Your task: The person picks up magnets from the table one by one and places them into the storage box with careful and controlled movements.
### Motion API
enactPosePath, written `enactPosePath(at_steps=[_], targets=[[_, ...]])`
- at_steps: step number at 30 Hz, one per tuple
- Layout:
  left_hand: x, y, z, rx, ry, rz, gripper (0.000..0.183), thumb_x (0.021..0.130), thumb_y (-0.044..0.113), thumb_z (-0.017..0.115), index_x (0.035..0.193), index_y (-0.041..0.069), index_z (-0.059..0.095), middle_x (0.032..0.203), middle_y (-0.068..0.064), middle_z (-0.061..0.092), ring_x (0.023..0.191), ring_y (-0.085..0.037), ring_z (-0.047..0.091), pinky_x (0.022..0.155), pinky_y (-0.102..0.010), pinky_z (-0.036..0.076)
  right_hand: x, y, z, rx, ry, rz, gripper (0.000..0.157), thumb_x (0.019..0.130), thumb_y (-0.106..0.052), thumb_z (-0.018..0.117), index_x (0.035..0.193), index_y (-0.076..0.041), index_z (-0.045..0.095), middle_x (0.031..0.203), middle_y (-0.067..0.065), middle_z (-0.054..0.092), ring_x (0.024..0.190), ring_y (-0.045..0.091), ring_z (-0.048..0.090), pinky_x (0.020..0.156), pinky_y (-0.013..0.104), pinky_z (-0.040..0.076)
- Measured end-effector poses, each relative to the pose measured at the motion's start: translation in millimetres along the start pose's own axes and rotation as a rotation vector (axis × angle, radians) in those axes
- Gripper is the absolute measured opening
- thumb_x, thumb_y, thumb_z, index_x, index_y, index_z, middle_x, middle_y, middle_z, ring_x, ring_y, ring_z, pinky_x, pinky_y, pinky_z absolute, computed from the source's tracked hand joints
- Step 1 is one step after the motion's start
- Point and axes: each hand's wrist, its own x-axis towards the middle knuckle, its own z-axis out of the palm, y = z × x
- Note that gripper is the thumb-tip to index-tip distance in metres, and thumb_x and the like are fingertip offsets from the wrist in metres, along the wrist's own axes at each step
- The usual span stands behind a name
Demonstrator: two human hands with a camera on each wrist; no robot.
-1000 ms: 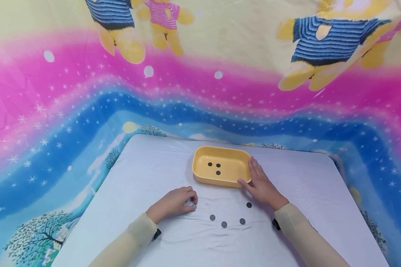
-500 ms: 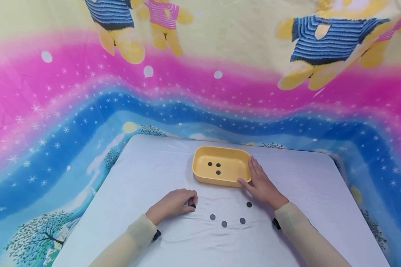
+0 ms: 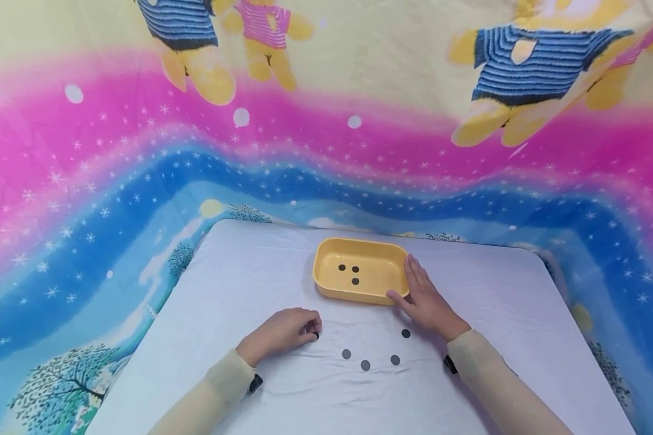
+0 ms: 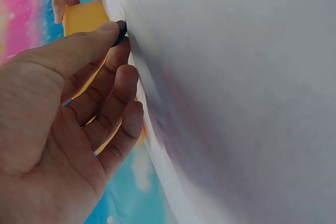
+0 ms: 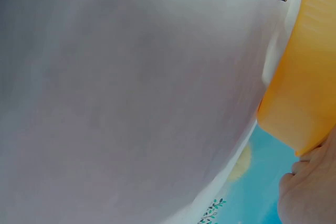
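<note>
My left hand [image 3: 284, 331] is low over the white sheet, left of the loose discs. Between its thumb and index finger it pinches a small black disc [image 4: 121, 33]; the other fingers bend loosely in the left wrist view. At the right end of the yellow tray [image 3: 381, 296], my right hand [image 3: 428, 302] rests with straight fingers along the end wall and the thumb at the front corner. In the right wrist view only part of that hand shows against the tray wall. Three dark discs [image 3: 355, 281] lie inside the tray, towards its left half.
Several dark discs [image 3: 365, 365] are spread on the sheet in front of the tray, between my forearms. A white sheet [image 3: 239, 266] covers the table, with wrinkles near the discs. Behind it hangs a printed curtain [image 3: 326, 157] with bears and snowflakes.
The disc at my left fingertips showed a grey side a second ago and now shows a dark edge. My right hand and the tray stay where they were.
</note>
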Motion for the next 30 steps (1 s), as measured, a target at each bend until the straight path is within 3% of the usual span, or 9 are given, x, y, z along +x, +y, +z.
enactPosePath(at_steps=[10,22,30], targets=[[2.1,0.4,-4.6,-0.016,0.027,-0.027,0.011,0.102,0.024,0.076,0.102,0.029,0.067,0.092,0.019,0.061,0.083,-0.002,0.057,0.080,-0.028,0.052,1.9,0.0,-0.5,-0.011,0.018,-0.004,0.105,0.107,-0.066,0.051,0.171,-0.002,-0.003,0.180,0.016,-0.004,0.166,0.039,0.000,0.130,0.063,0.013],[10.1,3.9,-24.9,-0.049,0.076,-0.044,0.012,0.103,0.022,0.076,0.104,0.028,0.066,0.095,0.017,0.063,0.084,-0.006,0.059,0.078,-0.029,0.051,1.6,-1.4,-0.3,-0.007,0.011,0.004,0.105,0.107,-0.065,0.052,0.171,-0.003,-0.005,0.180,0.018,-0.003,0.166,0.039,0.000,0.131,0.061,0.012],[20.5,1.8,-37.9,-0.054,0.144,-0.003,0.010,0.104,0.021,0.074,0.107,0.026,0.066,0.097,0.015,0.064,0.089,-0.007,0.062,0.080,-0.028,0.054,-0.8,-4.5,-2.2,0.009,0.008,-0.001,0.105,0.107,-0.063,0.053,0.170,-0.001,-0.003,0.179,0.018,-0.004,0.166,0.039,-0.001,0.131,0.061,0.011]])
